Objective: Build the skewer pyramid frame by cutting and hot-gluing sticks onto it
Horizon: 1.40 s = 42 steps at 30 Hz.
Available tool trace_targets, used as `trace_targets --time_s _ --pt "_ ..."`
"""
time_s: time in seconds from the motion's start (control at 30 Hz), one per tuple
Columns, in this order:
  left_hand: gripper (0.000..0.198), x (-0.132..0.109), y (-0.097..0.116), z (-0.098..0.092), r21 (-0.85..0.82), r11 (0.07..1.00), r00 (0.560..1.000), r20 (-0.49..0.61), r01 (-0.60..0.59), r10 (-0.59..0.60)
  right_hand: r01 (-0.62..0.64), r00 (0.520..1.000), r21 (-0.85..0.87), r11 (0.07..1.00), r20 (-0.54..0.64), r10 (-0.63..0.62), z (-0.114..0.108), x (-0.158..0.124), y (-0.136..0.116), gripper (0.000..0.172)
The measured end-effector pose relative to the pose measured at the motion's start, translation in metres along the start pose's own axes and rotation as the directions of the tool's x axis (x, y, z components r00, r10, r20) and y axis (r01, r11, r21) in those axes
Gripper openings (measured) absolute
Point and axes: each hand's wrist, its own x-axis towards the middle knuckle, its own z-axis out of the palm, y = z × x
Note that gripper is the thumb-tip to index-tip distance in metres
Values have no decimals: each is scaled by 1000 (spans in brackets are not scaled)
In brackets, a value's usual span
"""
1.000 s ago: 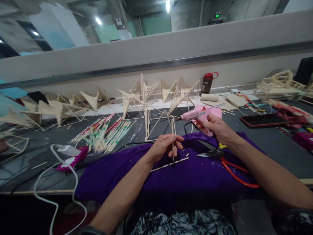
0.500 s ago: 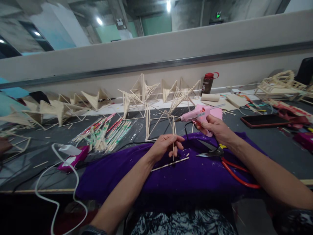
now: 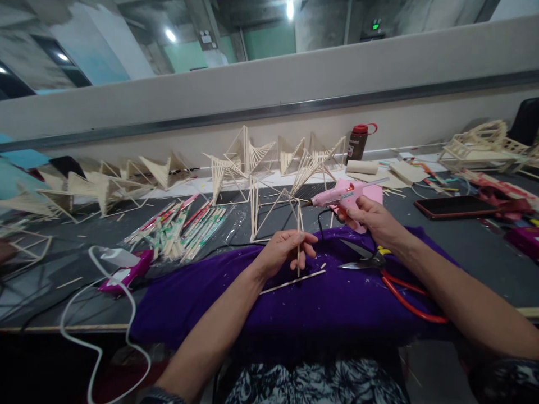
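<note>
One glue gun occupies the right hand.

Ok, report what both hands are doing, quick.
Left hand: closed on a thin wooden stick.
Right hand: closed around the pink glue gun.

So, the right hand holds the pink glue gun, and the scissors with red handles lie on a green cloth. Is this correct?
No: the cloth is purple, not green, as the head view shows. The right hand does hold the pink glue gun, and the red-handled scissors lie on that cloth.
</note>
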Motion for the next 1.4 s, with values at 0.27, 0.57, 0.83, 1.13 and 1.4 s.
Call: trace_targets --time_s 0.27,0.57,0.83,1.13,1.4 --pt "33 0 3 -3 98 992 976 -196 -78 96 -19 1000 32 999 26 18 -3 -3 -3 27" --pt "37 1 22 -23 -28 913 797 -500 -407 339 27 997 -93 995 70 -21 -3 -7 -5 25" --pt "34 2 23 -25 -35 886 751 -546 -463 371 10 994 -219 976 110 15 -3 -8 -2 25" --pt "33 3 21 -23 -40 889 760 -537 -456 366 18 993 -265 964 117 13 -1 -8 -1 26" --pt "30 3 20 -23 -31 888 757 -538 -458 372 20 990 -263 965 143 18 1 -7 0 26"
